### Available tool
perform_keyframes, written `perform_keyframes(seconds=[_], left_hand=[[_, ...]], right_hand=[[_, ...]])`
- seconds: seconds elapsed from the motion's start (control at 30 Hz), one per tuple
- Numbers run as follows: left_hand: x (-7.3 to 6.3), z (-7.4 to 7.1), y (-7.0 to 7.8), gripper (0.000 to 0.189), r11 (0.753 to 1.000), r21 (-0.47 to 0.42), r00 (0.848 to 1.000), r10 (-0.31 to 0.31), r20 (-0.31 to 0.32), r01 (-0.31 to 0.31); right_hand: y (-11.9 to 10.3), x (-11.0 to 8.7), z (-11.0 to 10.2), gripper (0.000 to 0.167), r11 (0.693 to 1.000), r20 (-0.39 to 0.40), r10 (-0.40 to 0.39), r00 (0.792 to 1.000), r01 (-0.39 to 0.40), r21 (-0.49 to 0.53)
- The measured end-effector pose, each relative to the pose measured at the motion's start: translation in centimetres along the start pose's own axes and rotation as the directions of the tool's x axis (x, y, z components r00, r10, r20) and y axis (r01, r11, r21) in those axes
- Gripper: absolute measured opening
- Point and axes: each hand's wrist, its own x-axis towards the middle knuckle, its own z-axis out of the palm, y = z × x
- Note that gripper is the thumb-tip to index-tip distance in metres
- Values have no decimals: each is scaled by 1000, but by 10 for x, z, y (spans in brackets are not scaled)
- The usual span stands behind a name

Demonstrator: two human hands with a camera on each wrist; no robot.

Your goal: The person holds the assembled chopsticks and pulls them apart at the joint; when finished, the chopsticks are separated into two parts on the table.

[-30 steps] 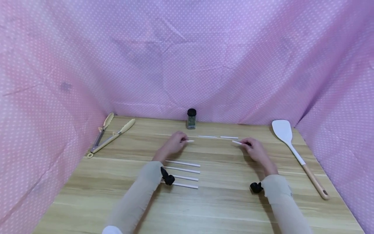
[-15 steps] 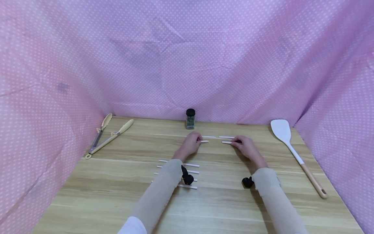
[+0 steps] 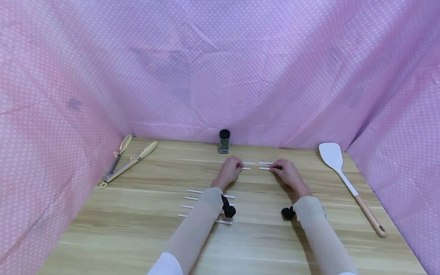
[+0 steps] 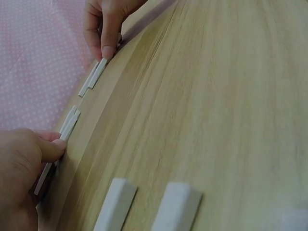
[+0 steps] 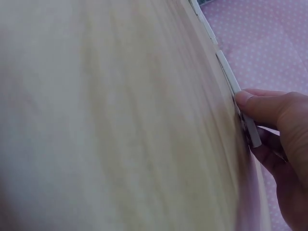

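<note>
At frame centre, pinches a white left stick [image 3: 246,169] with the left hand [image 3: 232,170] and, across a gap, a right stick [image 3: 264,168] with the right hand [image 3: 284,172]. Apparently aligns both beside the rear sticks [image 3: 265,163]; next, probably calls for releasing both.

The place was like a small booth: pink dotted cloth [image 3: 220,76] hung beyond the fingers [image 4: 109,33] and on both sides of them, around a wooden table [image 3: 261,236]. Tongs [image 3: 128,165] left of the fingers and a spatula [image 3: 349,184] right of them were kitchen tools, but the room itself I could not tell.
</note>
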Motion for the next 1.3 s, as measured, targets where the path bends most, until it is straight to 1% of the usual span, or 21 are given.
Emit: perform_keyframes(seconds=[0.1,0.23,0.33,0.47,0.63,0.8,1.03,1.13,1.3], left_hand=[[1,2,3,5,1000,8,1000,-1,-7,1],[2,4,5,5,1000,6,999,7,-32,-6],[3,6,6,5,1000,10,999,12,-45,-12],[3,7,7,7,1000,9,999,5,-44,-5],[3,8,9,10,1000,-6,999,-9,-38,9],[3,9,9,11,1000,4,999,-10,-43,11],[-1,13,7,9,997,62,995,57,-84,-52],[-2,11,8,10,997,54,994,57,-95,-52],[-2,0,7,14,999,-8,994,52,-93,-53]], right_hand=[[2,1,2,6,1000,-5,-5,1000,5,-3],[2,1,2,7,1000,-24,-23,999,23,-9],[2,1,2,7,1000,-27,-15,1000,15,2],[3,0,1,8,1000,-27,-5,1000,6,13],[4,-1,2,9,1000,-40,-25,999,25,3],[4,-3,1,10,1000,-42,-31,999,31,-1],[4,-5,0,13,999,-30,-35,999,34,-22],[-1,-4,-2,15,999,-28,-38,999,38,-13],[-14,-3,-6,18,999,-23,-42,999,42,20]])
